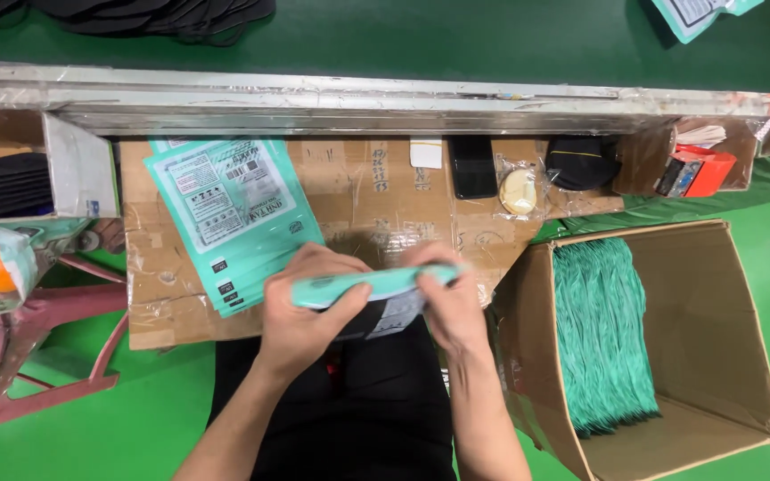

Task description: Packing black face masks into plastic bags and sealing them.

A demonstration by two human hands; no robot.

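Note:
My left hand (309, 307) and my right hand (447, 298) both grip one teal plastic pouch (376, 283), held edge-up over my lap at the front of a cardboard-covered work surface (358, 191). A dark item (385, 316) shows just under the pouch between my hands. A stack of flat teal pouches (233, 214) with printed labels lies on the cardboard to the left of my hands.
An open cardboard box (715, 356) at the right holds a packed row of teal pouches (603, 334). A phone (472, 167), a tape roll (519, 191), a black cap (581, 160) and a red box (701, 172) line the back. A green conveyor belt (447, 40) runs behind. A pink stool (28, 356) stands at the left.

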